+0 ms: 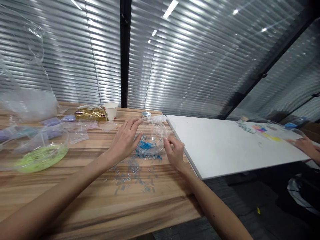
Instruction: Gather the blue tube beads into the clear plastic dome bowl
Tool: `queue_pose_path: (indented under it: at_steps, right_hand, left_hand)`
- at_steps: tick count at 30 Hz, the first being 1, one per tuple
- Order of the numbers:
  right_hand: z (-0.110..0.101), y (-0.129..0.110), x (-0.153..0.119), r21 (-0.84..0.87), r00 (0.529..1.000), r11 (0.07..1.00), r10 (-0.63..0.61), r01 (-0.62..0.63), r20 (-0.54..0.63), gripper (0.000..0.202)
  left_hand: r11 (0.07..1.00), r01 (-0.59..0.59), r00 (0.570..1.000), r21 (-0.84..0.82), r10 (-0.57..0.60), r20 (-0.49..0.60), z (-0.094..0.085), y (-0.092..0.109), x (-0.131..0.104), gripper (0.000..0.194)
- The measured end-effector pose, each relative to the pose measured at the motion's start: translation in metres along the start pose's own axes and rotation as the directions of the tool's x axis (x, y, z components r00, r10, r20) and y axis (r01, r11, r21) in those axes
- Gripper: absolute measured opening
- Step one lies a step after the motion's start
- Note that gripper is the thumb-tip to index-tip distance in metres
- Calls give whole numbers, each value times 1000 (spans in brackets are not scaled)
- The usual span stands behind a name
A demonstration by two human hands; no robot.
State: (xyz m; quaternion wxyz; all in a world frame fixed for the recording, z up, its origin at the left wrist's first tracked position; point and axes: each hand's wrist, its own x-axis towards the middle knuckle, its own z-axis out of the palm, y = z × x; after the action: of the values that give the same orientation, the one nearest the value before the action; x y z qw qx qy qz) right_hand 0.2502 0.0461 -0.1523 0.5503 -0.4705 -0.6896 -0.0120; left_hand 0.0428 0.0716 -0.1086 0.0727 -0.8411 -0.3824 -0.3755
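Note:
A round clear plastic bowl (152, 131) is tilted up between my hands over the wooden table. My left hand (126, 138) holds its left side, fingers at the back rim and thumb near the front. At the right edge my right hand (175, 150) grips the rim between thumb and curled fingers. Small blue pieces (146, 145) show in or through the clear plastic, and I cannot tell which. More dark blue bits (156, 156) lie just below the bowl. Small clear tube-like pieces (133, 166) are scattered on the wood nearer to me.
At left sits a clear tub with yellow-green contents (43, 156), near plastic bags (51, 121). Behind stand a gold packet (91, 114), a white paper cup (110, 111) and a large clear bag (30, 103). Another person's hand (306, 146) is at the white table (212, 146).

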Motion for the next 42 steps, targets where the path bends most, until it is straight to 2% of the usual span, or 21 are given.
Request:
queue_pose_path:
  at_steps: [6, 10, 14, 16, 24, 32, 37, 42]
  right_hand:
    - [1, 5, 1, 106, 977, 973, 209, -203, -51, 41]
    - [0, 7, 3, 134, 967, 966, 237, -223, -92, 40]
    - [-1, 6, 3, 90, 972, 975, 210, -201, -108, 40]
    - [-1, 5, 2, 78, 973, 977, 205, -197, -105, 40]
    - [-1, 2, 3, 39, 981, 988, 155, -151, -118, 41]
    - [0, 2, 2, 53, 980, 985, 167, -162, -111, 40]
    - [1, 2, 2, 52, 981, 985, 170, -165, -99, 40]
    - [1, 3, 1, 45, 982, 987, 160, -156, -98, 40]
  left_hand:
    - [980, 108, 994, -168, -111, -7, 3, -6, 1, 32]
    - [957, 185, 982, -225, -171, 79, 16, -19, -6, 32]
    - [971, 175, 949, -161, -123, 290, 32, -30, -19, 34]
    - [979, 156, 931, -128, -103, 350, 38, -31, -24, 35]
    - [999, -18, 880, -31, 31, 474, 54, -30, -40, 44]
    - [997, -67, 839, -42, 79, 538, 58, -33, -45, 47]
    - [987, -114, 821, -114, 159, 549, 56, -34, -44, 45]
    - [976, -87, 748, -198, 195, 635, 44, -27, -37, 46]
